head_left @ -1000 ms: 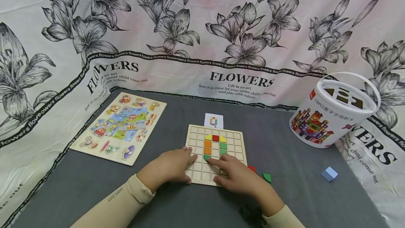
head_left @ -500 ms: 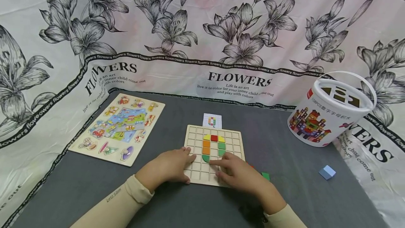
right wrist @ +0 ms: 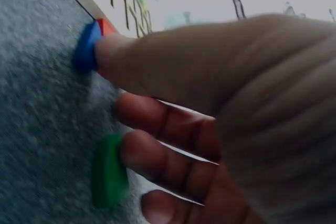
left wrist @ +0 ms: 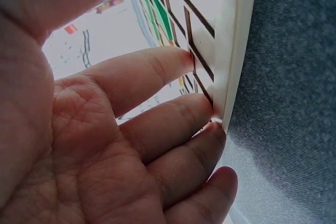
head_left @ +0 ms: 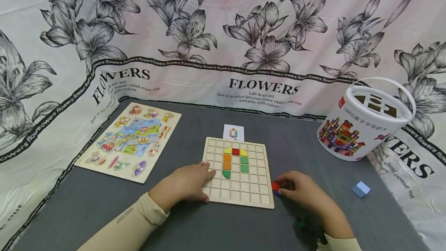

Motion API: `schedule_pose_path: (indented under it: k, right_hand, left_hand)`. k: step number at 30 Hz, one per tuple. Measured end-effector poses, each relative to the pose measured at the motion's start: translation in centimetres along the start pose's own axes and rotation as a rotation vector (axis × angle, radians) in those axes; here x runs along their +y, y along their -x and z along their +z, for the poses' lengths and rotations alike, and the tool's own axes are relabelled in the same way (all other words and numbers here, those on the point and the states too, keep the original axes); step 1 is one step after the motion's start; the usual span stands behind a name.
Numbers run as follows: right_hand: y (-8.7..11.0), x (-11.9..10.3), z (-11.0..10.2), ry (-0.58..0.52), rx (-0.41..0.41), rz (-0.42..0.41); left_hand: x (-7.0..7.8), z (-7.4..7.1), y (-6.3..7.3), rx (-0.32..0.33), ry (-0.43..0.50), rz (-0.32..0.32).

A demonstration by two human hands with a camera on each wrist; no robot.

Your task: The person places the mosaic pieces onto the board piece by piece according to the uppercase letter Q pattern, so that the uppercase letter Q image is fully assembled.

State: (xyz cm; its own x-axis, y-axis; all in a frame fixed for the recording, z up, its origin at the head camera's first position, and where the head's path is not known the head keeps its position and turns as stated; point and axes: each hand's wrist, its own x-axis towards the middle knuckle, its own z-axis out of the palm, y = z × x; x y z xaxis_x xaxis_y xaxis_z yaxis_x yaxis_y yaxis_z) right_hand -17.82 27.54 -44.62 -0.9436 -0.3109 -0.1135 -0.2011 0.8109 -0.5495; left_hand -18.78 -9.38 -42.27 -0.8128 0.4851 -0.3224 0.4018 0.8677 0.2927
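Note:
A square wooden grid board lies at the middle of the table. Set in it are yellow corner pieces, a red square, orange squares, green squares and a green quarter-round. Along the board's left edge rests my left hand, its fingertips touching the rim in the left wrist view. Just off the right edge, my right hand pinches a red block between thumb and index finger. A blue block sits against it, and a green block lies by the other fingers.
A small pattern card shows behind the board. At left lies a knobbed picture puzzle. A white bucket with a handle stands at back right, and a light blue block lies in front of it.
The right hand has left the green quarter-round on the board and moved right, off the board, to the red block. The left hand keeps its place at the left edge.

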Motion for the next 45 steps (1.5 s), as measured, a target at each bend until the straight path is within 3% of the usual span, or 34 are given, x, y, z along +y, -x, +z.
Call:
schedule_pose_path:
  k: [7,11,16,19,21,24,28,45]
  right_hand:
    - [-0.5,-0.9,0.9,-0.03,0.012,0.107]
    - [-0.4,-1.2,0.8,-0.034,0.04,0.121]
    - [-0.5,-2.7,0.4,-0.022,0.2,0.134]
    - [-1.6,-4.6,0.8,-0.043,0.286,0.09]
    - [-2.9,-6.0,1.6,-0.069,0.271,0.03]
    - [-4.8,-7.7,3.4,-0.104,0.179,-0.04]
    - [-6.4,-8.9,5.4,-0.087,0.123,-0.062]
    - [-6.5,-8.7,6.3,0.003,0.114,-0.102]
  left_hand:
    - [-0.2,0.1,0.1,-0.003,0.005,-0.005]
    - [-0.3,0.2,0.0,0.001,0.003,-0.006]
    - [-0.3,0.1,-0.1,0.008,0.003,0.009]
    - [-0.4,0.0,-0.1,0.014,-0.004,0.009]
    - [-0.5,0.0,-0.1,0.014,-0.008,0.001]
    - [-0.6,0.1,-0.2,0.011,-0.012,-0.006]
    - [-0.5,0.2,-0.3,0.011,-0.023,0.007]
    - [0.0,0.1,-0.2,0.012,-0.029,-0.002]
